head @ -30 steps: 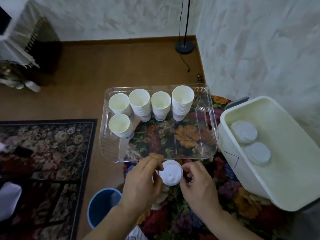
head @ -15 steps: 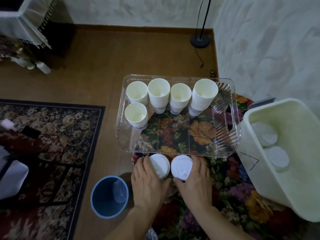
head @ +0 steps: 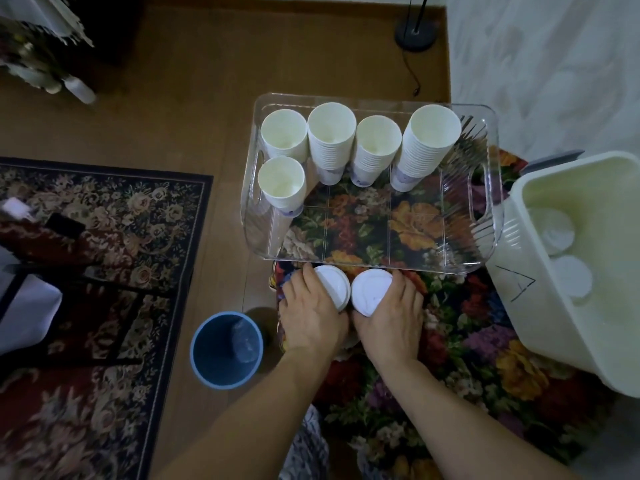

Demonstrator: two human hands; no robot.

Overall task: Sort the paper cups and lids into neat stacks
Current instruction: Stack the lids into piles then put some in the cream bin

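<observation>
Two stacks of white lids stand side by side on the floral tablecloth just in front of a clear plastic tray (head: pixel 485 244). My left hand (head: pixel 311 313) grips the left lid stack (head: pixel 330 282), and my right hand (head: pixel 391 317) grips the right lid stack (head: pixel 372 291). Several stacks of white paper cups (head: pixel 431 140) stand along the far and left side of the tray. More white lids (head: pixel 571 282) lie inside a cream plastic bin (head: pixel 540 306) at the right.
A blue waste bucket (head: pixel 227 348) stands on the brown floor left of the table. A patterned rug (head: pixel 104 271) covers the floor at left. A lamp base (head: pixel 415 34) and its cord are by the far wall.
One second ago both hands held a single lid stack between them. Now there are two stacks side by side, one in each hand, set closer to the tray. The camera tilted down.
</observation>
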